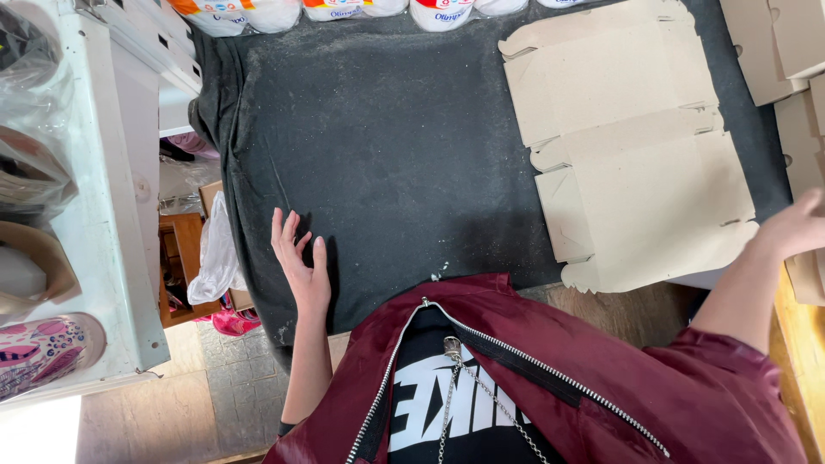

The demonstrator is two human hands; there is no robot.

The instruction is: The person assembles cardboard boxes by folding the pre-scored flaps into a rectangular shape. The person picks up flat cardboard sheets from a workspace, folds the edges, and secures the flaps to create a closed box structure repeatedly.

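The flat cardboard box blank (636, 163) lies unfolded on the right side of the dark cloth (387, 146) that covers the table, its near corner hanging just past the table edge. The right hand (795, 225) rests at that blank's right edge, partly out of frame, so I cannot tell whether its fingers are closed on anything. The left hand (299, 262) hovers over the cloth's near left edge with fingers spread open, holding nothing. Because the blank overhangs the edge, a careless tug from the right could likely slide it off, and the loose cloth might bunch under it. More cardboard pieces (778, 43) are stacked at the far right. Along the far edge stands a row of white wrapped packs (326, 10) with orange and blue labels. A patterned pink cup (43, 352) sits on the white cabinet (112, 215) at left.
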